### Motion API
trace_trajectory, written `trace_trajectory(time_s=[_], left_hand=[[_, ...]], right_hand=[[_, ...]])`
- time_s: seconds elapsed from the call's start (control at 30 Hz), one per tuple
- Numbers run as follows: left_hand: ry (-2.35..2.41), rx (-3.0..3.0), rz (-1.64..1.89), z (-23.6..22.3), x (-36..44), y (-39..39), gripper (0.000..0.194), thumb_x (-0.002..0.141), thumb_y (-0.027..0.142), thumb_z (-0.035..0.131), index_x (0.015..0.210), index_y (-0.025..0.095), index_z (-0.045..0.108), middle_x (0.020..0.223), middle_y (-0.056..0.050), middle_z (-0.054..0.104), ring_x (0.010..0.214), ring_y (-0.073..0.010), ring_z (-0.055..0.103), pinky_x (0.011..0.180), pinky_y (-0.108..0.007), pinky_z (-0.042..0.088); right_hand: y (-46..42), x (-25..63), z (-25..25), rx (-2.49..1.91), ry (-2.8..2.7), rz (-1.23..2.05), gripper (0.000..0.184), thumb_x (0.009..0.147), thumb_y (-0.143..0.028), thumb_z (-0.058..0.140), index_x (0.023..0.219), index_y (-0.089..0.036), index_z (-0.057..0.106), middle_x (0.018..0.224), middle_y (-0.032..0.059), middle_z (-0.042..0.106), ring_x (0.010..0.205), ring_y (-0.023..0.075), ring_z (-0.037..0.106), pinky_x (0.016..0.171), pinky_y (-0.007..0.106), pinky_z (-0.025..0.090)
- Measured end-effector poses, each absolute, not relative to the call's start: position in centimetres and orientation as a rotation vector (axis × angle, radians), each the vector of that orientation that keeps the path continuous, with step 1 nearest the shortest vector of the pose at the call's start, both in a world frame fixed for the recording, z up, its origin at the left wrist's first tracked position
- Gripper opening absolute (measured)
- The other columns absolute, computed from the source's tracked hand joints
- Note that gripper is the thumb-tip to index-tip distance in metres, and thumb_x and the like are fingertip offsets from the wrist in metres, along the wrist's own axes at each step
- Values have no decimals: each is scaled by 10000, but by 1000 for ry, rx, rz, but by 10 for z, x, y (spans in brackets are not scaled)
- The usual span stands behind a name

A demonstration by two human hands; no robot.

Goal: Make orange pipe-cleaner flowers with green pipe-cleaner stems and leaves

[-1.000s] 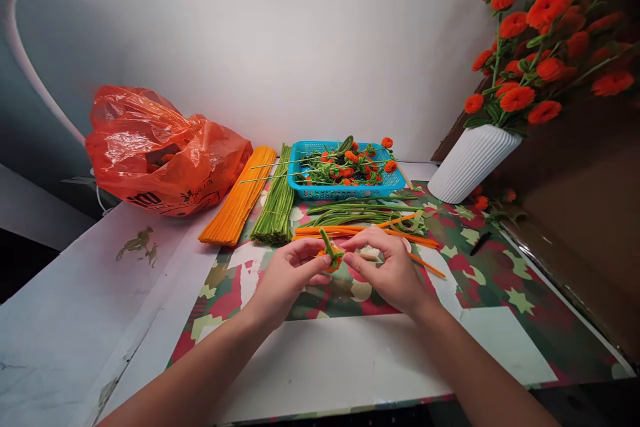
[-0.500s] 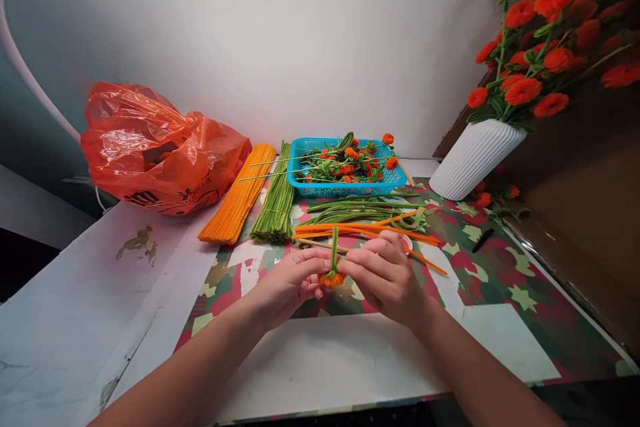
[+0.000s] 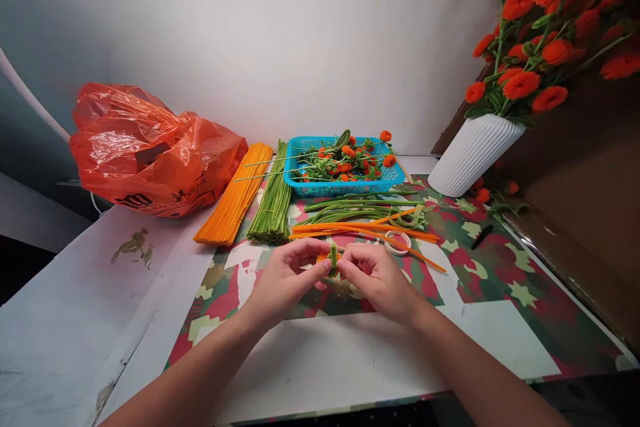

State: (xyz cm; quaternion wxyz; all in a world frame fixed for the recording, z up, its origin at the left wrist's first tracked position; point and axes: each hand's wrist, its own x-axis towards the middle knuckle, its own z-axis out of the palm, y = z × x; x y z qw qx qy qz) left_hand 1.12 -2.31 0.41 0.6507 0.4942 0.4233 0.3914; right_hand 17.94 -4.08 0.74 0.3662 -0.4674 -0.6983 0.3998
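Between my two hands is a small orange pipe-cleaner flower (image 3: 333, 258) with a short green stem, its stem side turned toward me. My left hand (image 3: 289, 278) pinches it from the left, thumb in front and fingers behind. From the right, my right hand (image 3: 379, 280) pinches at the base of the green stem, fingertips closed; the exact grip is partly hidden. Just beyond the hands lie loose orange pipe cleaners (image 3: 320, 229), green pipe cleaners (image 3: 345, 212) and a roll of tape (image 3: 397, 243).
A blue basket (image 3: 345, 188) holds several finished flowers. Left of it lie a green bundle (image 3: 273, 210), an orange bundle (image 3: 235, 197) and a red plastic bag (image 3: 155, 153). A white ribbed vase (image 3: 473, 155) of orange flowers stands at right. A dark slim object (image 3: 482, 237) lies nearby.
The flower has tipped so its stem now points more toward me. My right hand has lowered and its fingers curled in, uncovering the tape roll. The view has shifted slightly.
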Motion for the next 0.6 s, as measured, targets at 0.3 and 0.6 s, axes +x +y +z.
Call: trace_trajectory(time_s=[0.3, 0.6], left_hand=[[949, 1055, 850, -5, 9, -22, 323, 678, 272, 774, 956, 148, 666, 851, -47, 699, 753, -147, 636, 571, -190, 504], [824, 1043, 945, -13, 11, -20, 368, 777, 286, 711, 1120, 193, 617, 1095, -73, 678, 970, -175, 635, 839, -256, 512]], right_hand=[[-36, 180, -4, -1247, -1834, 771, 301, 816, -186, 512, 538, -182, 397, 535, -40, 393, 525, 97, 350, 502, 248, 245], [-36, 177, -9, -1136, -1651, 1033, 318, 904, -306, 443, 625, -175, 521, 611, -14, 476, 594, 115, 425, 549, 235, 319]])
